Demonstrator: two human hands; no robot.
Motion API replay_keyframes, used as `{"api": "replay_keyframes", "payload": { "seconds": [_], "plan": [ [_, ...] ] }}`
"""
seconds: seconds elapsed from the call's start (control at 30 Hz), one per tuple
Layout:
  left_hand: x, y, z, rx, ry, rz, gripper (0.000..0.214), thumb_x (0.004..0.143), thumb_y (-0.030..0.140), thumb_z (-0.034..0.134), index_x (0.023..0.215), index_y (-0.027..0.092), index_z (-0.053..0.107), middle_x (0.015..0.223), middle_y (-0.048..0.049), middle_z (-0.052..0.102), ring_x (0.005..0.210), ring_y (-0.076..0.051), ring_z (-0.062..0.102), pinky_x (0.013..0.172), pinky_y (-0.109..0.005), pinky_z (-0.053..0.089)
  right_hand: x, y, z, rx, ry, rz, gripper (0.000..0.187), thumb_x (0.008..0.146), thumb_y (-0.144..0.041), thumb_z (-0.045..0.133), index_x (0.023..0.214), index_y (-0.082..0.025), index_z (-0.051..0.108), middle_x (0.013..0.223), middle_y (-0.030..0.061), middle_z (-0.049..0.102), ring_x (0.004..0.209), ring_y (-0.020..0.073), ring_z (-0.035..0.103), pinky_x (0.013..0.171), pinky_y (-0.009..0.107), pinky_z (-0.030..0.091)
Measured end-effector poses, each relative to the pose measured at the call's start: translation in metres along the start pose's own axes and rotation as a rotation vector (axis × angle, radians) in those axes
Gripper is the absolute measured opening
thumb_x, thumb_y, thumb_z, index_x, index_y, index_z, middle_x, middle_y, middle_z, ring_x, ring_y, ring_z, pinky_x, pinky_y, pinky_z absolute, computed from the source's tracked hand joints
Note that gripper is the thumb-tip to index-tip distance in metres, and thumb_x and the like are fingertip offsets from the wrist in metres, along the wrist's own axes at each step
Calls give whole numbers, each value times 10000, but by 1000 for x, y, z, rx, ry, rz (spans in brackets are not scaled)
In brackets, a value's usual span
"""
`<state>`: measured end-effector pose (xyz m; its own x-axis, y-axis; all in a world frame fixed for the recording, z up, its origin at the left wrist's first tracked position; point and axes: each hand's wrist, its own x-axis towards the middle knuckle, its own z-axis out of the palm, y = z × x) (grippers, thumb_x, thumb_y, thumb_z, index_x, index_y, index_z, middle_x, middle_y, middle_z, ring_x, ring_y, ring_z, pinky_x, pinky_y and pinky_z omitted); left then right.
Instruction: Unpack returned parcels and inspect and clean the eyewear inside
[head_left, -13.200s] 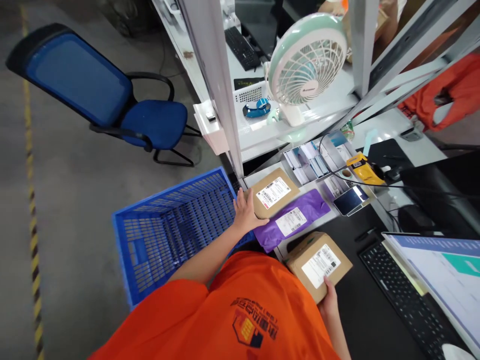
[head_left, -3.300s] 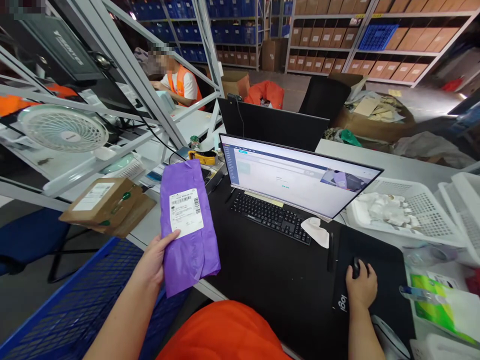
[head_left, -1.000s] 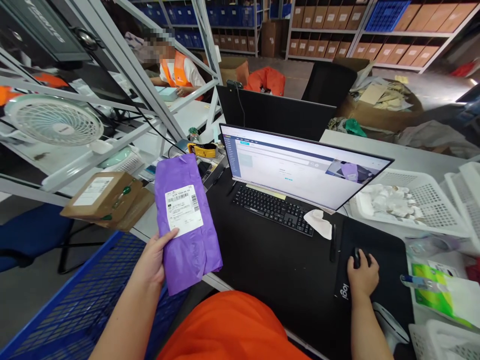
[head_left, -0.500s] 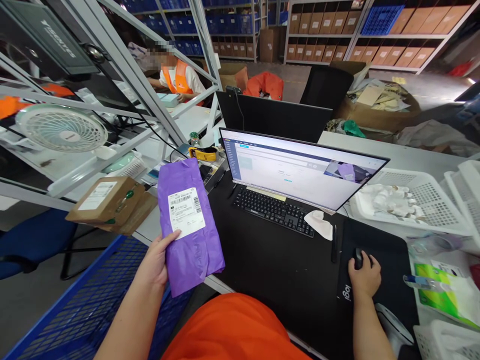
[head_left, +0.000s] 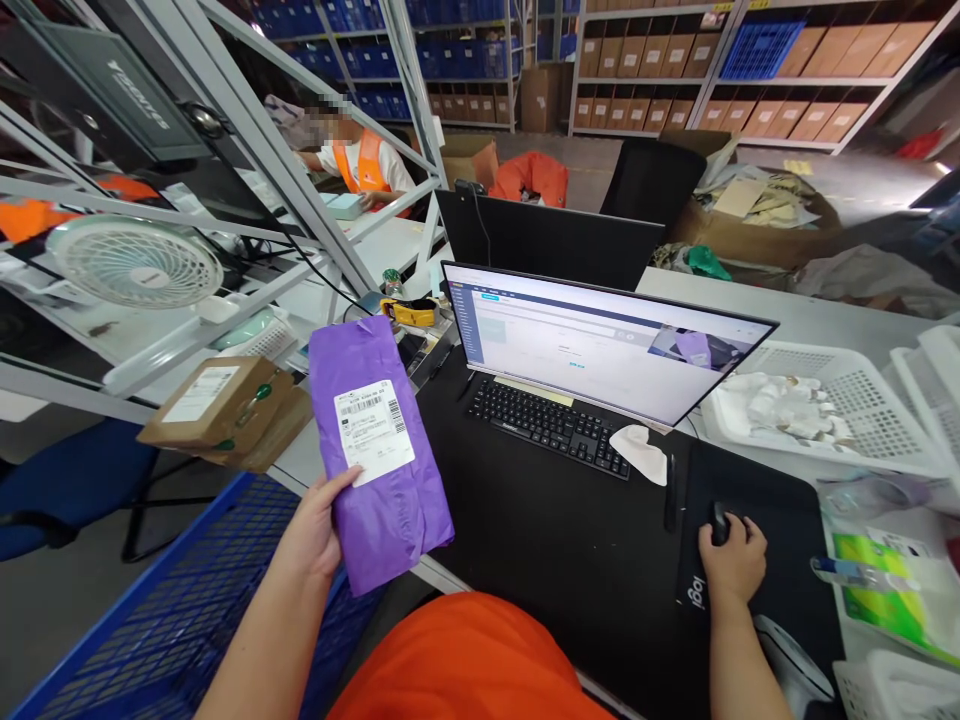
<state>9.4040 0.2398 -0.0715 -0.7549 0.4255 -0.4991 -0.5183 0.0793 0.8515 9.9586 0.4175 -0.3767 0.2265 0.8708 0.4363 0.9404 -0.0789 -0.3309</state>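
Note:
A purple mailer bag point(head_left: 390, 520) with a white shipping label point(head_left: 375, 432) is gripped at its left edge by my left hand point(head_left: 319, 525), thumb on the front near the label. The bag is raised above the left edge of the black desk mat, label facing me. My right hand point(head_left: 733, 560) rests over a black computer mouse point(head_left: 721, 520) on a mouse pad point(head_left: 757, 480), fingers curled round it. Between the hands stand a keyboard point(head_left: 544, 427) and a lit monitor point(head_left: 585, 330) showing a web page with a small camera picture.
Cardboard boxes point(head_left: 225, 410) sit left of the bag, above a blue crate point(head_left: 187, 610). At the right are a white basket point(head_left: 892, 420) and a handheld scanner point(head_left: 791, 665). A white fan point(head_left: 139, 262) hangs left. Another person point(head_left: 364, 160) in an orange vest works beyond the frame.
The view has shifted slightly. The purple mailer bag is tilted a little differently in my left hand. My right hand stays on the mouse.

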Motion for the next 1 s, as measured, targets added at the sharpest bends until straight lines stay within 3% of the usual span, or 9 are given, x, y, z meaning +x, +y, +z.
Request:
{"api": "replay_keyframes", "payload": {
  "seconds": [0.2, 0.77, 1.0],
  "plan": [
    [-1, 0, 1, -7, 31, -16, 297, 790, 41, 618, 1041, 122, 754, 850, -83, 782, 673, -190, 742, 654, -274, 648, 0, -1, 0, 2, -5, 7, 442, 819, -420, 574, 1132, -128, 688, 1319, 216, 563, 1080, 377, 589, 823, 484, 484],
    [4, 0, 2, -34, 62, -51, 346, 808, 27, 595, 1115, 105, 734, 869, -83, 782, 658, -183, 742, 797, -338, 653, 2, 4, 4, 53, -27, -5, 504, 881, -419, 518, 1236, -97, 673, 1379, 255, 504, 1202, 411, 520, 930, 526, 448],
    [7, -1, 3, -38, 40, -56, 340, 816, 28, 589, 1116, 105, 731, 865, -80, 784, 653, -193, 746, 680, -318, 665, 3, 2, 4, 50, -28, 6, 507, 881, -423, 500, 1227, -98, 678, 1379, 251, 502, 1221, 414, 507, 957, 532, 435]
  ]
}}
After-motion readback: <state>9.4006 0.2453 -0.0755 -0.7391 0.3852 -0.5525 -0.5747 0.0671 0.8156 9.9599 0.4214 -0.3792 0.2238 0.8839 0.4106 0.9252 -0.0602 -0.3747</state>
